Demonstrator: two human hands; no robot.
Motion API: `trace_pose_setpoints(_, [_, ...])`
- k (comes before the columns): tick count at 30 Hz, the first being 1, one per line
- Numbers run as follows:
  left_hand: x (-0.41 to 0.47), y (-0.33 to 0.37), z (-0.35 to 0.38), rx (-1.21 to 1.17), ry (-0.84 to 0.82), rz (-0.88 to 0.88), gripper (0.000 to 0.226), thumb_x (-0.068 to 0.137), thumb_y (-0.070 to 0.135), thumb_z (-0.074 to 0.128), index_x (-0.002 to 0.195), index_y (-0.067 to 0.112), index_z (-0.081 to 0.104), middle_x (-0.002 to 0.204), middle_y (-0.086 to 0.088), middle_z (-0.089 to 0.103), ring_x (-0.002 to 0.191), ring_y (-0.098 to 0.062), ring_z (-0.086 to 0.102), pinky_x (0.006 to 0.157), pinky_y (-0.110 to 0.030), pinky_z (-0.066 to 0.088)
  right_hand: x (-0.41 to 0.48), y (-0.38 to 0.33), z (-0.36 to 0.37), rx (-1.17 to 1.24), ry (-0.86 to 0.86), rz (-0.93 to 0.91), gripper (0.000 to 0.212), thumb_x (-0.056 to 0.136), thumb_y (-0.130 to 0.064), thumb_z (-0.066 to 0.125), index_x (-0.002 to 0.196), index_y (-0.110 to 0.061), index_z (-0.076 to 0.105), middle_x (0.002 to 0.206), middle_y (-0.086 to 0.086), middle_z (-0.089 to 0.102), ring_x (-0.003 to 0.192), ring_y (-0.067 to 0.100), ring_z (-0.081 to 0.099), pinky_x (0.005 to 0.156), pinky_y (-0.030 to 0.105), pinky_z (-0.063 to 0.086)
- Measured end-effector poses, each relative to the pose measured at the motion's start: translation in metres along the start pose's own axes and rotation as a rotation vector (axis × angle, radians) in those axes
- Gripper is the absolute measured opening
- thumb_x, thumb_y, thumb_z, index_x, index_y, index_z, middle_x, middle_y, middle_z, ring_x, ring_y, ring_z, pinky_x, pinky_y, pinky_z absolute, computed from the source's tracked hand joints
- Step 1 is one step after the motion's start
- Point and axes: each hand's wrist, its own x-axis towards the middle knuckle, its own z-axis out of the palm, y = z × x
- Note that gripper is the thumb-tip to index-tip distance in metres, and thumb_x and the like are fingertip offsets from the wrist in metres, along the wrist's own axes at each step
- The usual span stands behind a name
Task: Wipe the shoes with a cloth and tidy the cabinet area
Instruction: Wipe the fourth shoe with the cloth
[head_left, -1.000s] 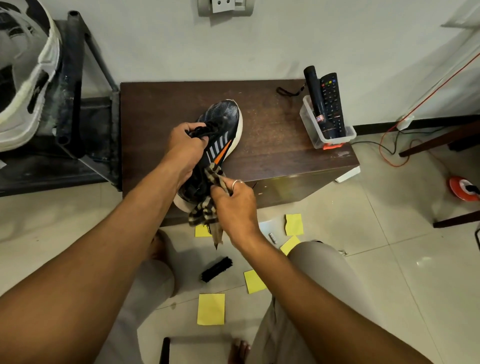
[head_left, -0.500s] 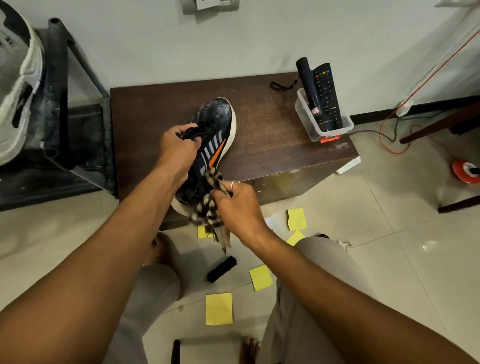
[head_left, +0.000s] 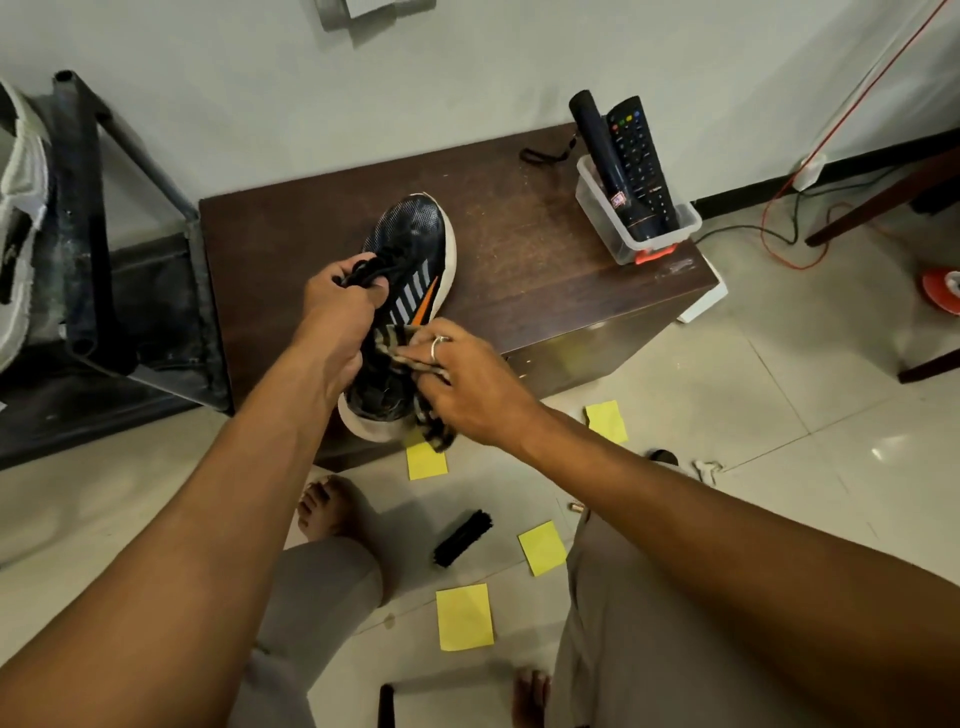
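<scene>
A black sneaker (head_left: 413, 244) with grey stripes, an orange mark and a white sole lies on the dark wooden cabinet (head_left: 540, 270), heel hanging over the front edge. My left hand (head_left: 337, 312) grips it by the laces and tongue. My right hand (head_left: 462, 379), a ring on one finger, holds a striped brown-and-cream cloth (head_left: 410, 358) against the shoe's right side near the heel. Part of the cloth hangs below the sole.
A clear plastic bin (head_left: 631, 228) at the cabinet's right end holds a remote and a black torch. Several yellow sticky notes (head_left: 464, 616) and a black brush (head_left: 463, 537) lie on the tiled floor by my feet. A metal frame (head_left: 130, 260) stands left; cables run at right.
My right hand has slid the cloth up from below the heel onto the shoe's side. My left hand keeps its grip on the laces. The view has shifted slightly.
</scene>
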Motion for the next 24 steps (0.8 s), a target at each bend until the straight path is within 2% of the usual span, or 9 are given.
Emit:
trace_pose_setpoints(3, [-0.001, 0.001, -0.002, -0.032, -0.033, -0.011, 0.034, 0.096, -0.001, 0.060, 0.125, 0.017, 0.067, 0.111, -0.004, 0.073, 0.098, -0.014, 0.069, 0.087, -0.030, 0.057, 0.012, 0.003, -0.001, -0.038, 0.090, -0.035, 0.025, 0.098, -0.004, 0.057, 0.118, -0.004, 0.072, 0.120, 0.001, 0.058, 0.102, 0.020, 0.063, 0.091, 0.042, 0.056])
trace_pose_setpoints(6, [-0.005, 0.003, -0.005, -0.127, -0.078, -0.046, 0.028, 0.098, -0.001, 0.057, 0.117, 0.018, 0.067, 0.098, -0.005, 0.073, 0.087, -0.018, 0.071, 0.079, -0.034, 0.059, 0.029, -0.004, 0.005, -0.028, 0.216, 0.063, 0.027, 0.099, -0.008, 0.056, 0.122, -0.004, 0.070, 0.119, 0.002, 0.057, 0.101, 0.018, 0.062, 0.092, 0.041, 0.055])
trace_pose_setpoints(9, [-0.005, 0.005, -0.007, -0.153, -0.084, -0.057, 0.026, 0.099, -0.001, 0.056, 0.109, 0.019, 0.067, 0.091, -0.003, 0.073, 0.081, -0.016, 0.072, 0.074, -0.032, 0.059, 0.021, -0.011, 0.006, -0.041, 0.132, 0.033, 0.027, 0.097, -0.006, 0.058, 0.120, -0.005, 0.072, 0.121, 0.003, 0.058, 0.102, 0.018, 0.062, 0.093, 0.036, 0.055])
trace_pose_setpoints(12, [-0.004, 0.005, -0.003, -0.088, -0.086, -0.041, 0.031, 0.099, -0.002, 0.055, 0.119, 0.018, 0.066, 0.102, -0.003, 0.073, 0.092, -0.016, 0.071, 0.081, -0.031, 0.059, 0.003, -0.009, -0.010, -0.027, -0.081, -0.002, 0.026, 0.096, -0.007, 0.059, 0.117, -0.010, 0.074, 0.116, 0.000, 0.061, 0.101, 0.015, 0.063, 0.089, 0.029, 0.054])
trace_pose_setpoints(14, [-0.004, 0.003, 0.000, -0.011, -0.084, -0.012, 0.032, 0.099, 0.000, 0.056, 0.124, 0.018, 0.065, 0.110, -0.005, 0.072, 0.096, -0.015, 0.070, 0.085, -0.031, 0.058, 0.004, -0.005, -0.022, -0.026, -0.153, 0.008, 0.023, 0.097, -0.008, 0.060, 0.114, -0.011, 0.075, 0.109, -0.003, 0.061, 0.097, 0.011, 0.061, 0.084, 0.026, 0.052])
trace_pose_setpoints(17, [0.000, -0.003, 0.000, 0.194, -0.084, 0.120, 0.039, 0.092, 0.008, 0.063, 0.123, 0.031, 0.062, 0.133, -0.002, 0.062, 0.118, -0.017, 0.062, 0.105, -0.040, 0.051, 0.020, -0.003, -0.024, -0.030, 0.080, -0.004, 0.027, 0.096, -0.007, 0.058, 0.118, -0.012, 0.074, 0.110, -0.002, 0.059, 0.099, 0.012, 0.061, 0.089, 0.029, 0.053])
trace_pose_setpoints(19, [-0.001, -0.004, -0.002, 0.395, -0.137, 0.171, 0.058, 0.085, 0.007, 0.059, 0.129, 0.044, 0.057, 0.159, 0.004, 0.037, 0.145, -0.018, 0.038, 0.119, -0.042, 0.035, 0.031, -0.007, -0.017, -0.024, 0.232, 0.054, 0.032, 0.097, -0.007, 0.056, 0.126, -0.008, 0.070, 0.120, 0.002, 0.060, 0.106, 0.019, 0.062, 0.095, 0.038, 0.054])
trace_pose_setpoints(21, [-0.003, -0.003, -0.001, 0.429, -0.150, 0.164, 0.071, 0.085, -0.004, 0.054, 0.138, 0.043, 0.054, 0.166, 0.011, 0.025, 0.154, -0.015, 0.019, 0.124, -0.040, 0.024, 0.032, -0.012, -0.006, -0.027, 0.226, 0.094, 0.036, 0.096, -0.005, 0.054, 0.129, -0.007, 0.067, 0.125, 0.003, 0.059, 0.110, 0.022, 0.062, 0.098, 0.043, 0.053])
trace_pose_setpoints(24, [-0.006, -0.003, 0.001, 0.231, -0.095, 0.204, 0.058, 0.093, -0.008, 0.054, 0.140, 0.024, 0.058, 0.155, 0.003, 0.046, 0.145, -0.011, 0.038, 0.119, -0.028, 0.033, 0.018, -0.012, -0.003, -0.043, 0.104, 0.057, 0.037, 0.094, -0.005, 0.056, 0.127, -0.011, 0.069, 0.126, 0.001, 0.059, 0.108, 0.022, 0.063, 0.095, 0.043, 0.055])
